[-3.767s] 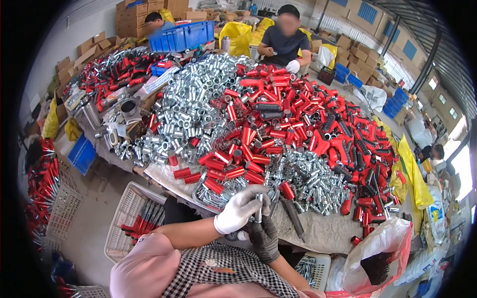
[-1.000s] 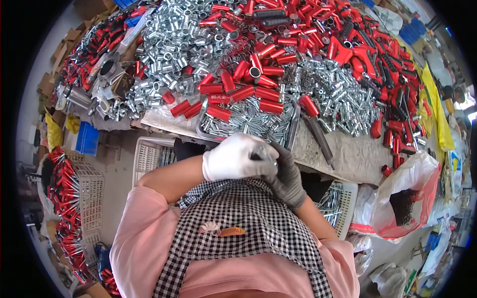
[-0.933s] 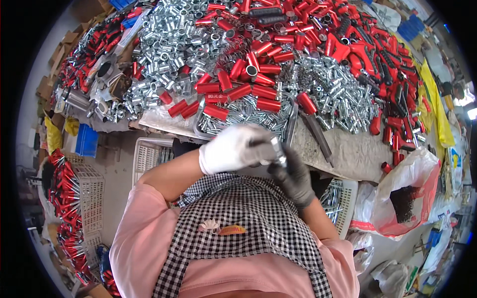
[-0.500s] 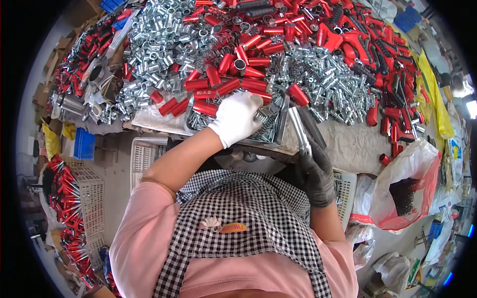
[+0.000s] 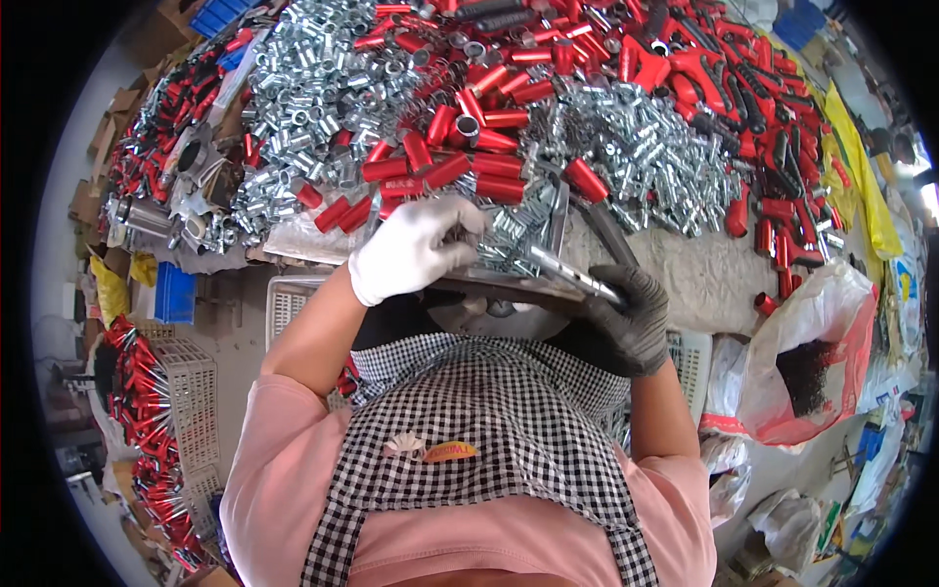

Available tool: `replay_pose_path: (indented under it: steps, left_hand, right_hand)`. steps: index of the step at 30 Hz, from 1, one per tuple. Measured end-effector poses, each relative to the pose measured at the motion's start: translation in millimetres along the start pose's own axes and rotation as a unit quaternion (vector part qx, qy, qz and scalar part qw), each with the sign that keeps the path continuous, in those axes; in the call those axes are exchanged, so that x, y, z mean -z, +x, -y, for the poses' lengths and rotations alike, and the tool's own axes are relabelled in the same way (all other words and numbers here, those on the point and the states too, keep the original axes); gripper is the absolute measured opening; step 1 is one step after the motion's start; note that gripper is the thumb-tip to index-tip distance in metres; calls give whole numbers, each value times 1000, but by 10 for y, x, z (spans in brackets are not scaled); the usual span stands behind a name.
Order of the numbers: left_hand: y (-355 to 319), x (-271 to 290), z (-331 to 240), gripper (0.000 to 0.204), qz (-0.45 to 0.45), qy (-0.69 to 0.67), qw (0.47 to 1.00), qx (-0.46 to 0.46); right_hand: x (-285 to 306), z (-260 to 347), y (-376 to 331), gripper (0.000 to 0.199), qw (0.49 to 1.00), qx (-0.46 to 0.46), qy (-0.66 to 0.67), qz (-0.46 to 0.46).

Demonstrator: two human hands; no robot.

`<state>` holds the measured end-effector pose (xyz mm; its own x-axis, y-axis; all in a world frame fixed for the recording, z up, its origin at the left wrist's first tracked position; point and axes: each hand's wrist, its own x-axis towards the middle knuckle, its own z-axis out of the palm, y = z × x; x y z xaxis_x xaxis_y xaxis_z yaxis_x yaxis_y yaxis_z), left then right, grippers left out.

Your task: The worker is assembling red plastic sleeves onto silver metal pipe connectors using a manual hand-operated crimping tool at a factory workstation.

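Observation:
My left hand (image 5: pixel 413 250), in a white glove, is over the left front side of a metal tray (image 5: pixel 559 217). Its fingers are curled toward the thumb; whatever they may hold is too small to make out. Small metal pins (image 5: pixel 511 233) fill the tray. In a dark grey glove, my right hand (image 5: pixel 631 318) is closed around shiny metal tubes (image 5: pixel 567 271), whose free ends point left toward the tray's front edge. Red cylindrical sleeves (image 5: pixel 448 170) lie just behind the tray.
Piles of silver sleeves (image 5: pixel 313 108), metal rods (image 5: pixel 675 181) and red-and-black handles (image 5: pixel 709 83) cover the table. A dark metal bar (image 5: pixel 608 235) lies right of the tray. An open plastic sack (image 5: pixel 802 342) stands at right, a crate (image 5: pixel 186 391) of red-handled parts at left.
My left hand has come up out of the pins and shifted left. The tubes in my right hand have swung from nearly upright to a flatter slant, with their ends nearer the tray.

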<state>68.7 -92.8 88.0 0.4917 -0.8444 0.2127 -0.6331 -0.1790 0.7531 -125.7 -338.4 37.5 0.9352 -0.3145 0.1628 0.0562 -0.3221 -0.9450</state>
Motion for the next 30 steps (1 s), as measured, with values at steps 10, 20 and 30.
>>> replay_pose_path:
  steps: [10, 20, 30]
  left_hand:
    - [89, -198, -223, 31, 161, 21, 983, -89]
    - [48, -78, -37, 32, 92, 81, 987, -108]
    - [321, -261, -47, 27, 182, 214, 942, -181]
  right_hand:
    - [-322, 135, 213, 65, 991, 40, 77, 99]
    - [-299, 102, 337, 51, 968, 198, -137, 71]
    - [-472, -60, 385, 54, 992, -18, 8, 127]
